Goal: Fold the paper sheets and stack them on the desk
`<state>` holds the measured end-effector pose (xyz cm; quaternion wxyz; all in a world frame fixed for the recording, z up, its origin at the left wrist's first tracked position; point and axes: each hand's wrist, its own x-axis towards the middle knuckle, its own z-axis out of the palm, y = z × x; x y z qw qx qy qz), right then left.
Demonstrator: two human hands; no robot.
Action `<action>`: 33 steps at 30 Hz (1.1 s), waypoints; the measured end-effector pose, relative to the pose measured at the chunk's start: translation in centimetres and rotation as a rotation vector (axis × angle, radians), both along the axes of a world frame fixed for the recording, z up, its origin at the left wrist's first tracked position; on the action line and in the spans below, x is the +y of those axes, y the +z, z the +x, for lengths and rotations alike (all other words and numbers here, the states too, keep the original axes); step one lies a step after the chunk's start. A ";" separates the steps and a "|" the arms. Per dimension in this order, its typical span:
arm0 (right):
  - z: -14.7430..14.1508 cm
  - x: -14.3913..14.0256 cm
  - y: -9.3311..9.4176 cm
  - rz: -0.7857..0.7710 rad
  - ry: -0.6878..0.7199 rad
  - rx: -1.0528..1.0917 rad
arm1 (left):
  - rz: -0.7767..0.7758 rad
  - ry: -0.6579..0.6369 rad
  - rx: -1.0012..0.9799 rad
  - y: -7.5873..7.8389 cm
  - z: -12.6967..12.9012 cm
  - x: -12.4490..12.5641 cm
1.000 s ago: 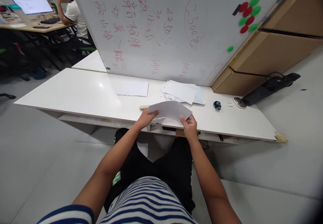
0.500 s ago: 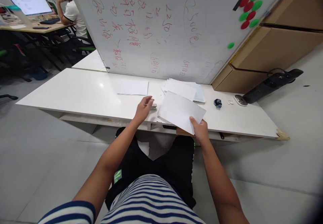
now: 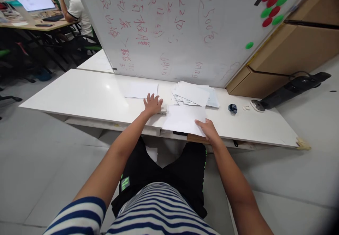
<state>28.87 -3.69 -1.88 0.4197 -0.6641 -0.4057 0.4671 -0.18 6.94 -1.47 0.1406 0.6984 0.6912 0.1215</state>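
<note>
Right hand pins sheet at table edge; left hand over stapler.

Right hand (image 3: 210,131) fingers pinch the near right corner of the paper sheet (image 3: 184,119), lying flat, long axis across the white table (image 3: 79,97). Left hand (image 3: 153,104), fingers spread, rests on the small stapler (image 3: 162,113) just left of the sheet.

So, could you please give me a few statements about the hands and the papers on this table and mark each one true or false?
1. The right hand holds a white sheet at its near corner. True.
2. The left hand holds that sheet as well. False: it rests open on the white table, over a small metal object.
3. A loose paper stack lies beyond the held sheet. True.
4. The single sheet by the whiteboard lies to the right of the stack. False: it lies to the left.
</note>
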 end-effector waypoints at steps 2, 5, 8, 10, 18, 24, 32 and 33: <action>0.3 0.1 0.2 0.001 0.001 0.002 | 0.009 -0.004 -0.003 0.0 -0.2 0.0; 0.2 0.2 0.4 -0.011 -0.001 -0.006 | 0.000 -0.021 -0.025 0.0 -0.3 0.1; -0.3 0.3 0.3 -0.046 0.012 -0.014 | -0.028 -0.043 -0.046 0.0 -0.4 0.2; -0.7 0.4 0.2 -0.078 0.036 -0.020 | -0.044 -0.057 -0.056 0.0 -0.5 0.3; -3.2 0.5 1.0 -0.115 0.072 0.001 | -0.085 -0.061 -0.079 0.3 -0.5 0.4; -4.7 0.7 1.0 -0.137 0.069 0.012 | -0.131 -0.065 -0.046 0.2 -0.4 0.7; -4.3 0.9 0.0 -0.130 0.089 0.060 | -0.153 -0.049 -0.002 0.0 -0.3 1.2; -4.3 0.9 0.1 -0.134 0.096 0.058 | -0.157 -0.051 0.000 0.0 -0.3 1.2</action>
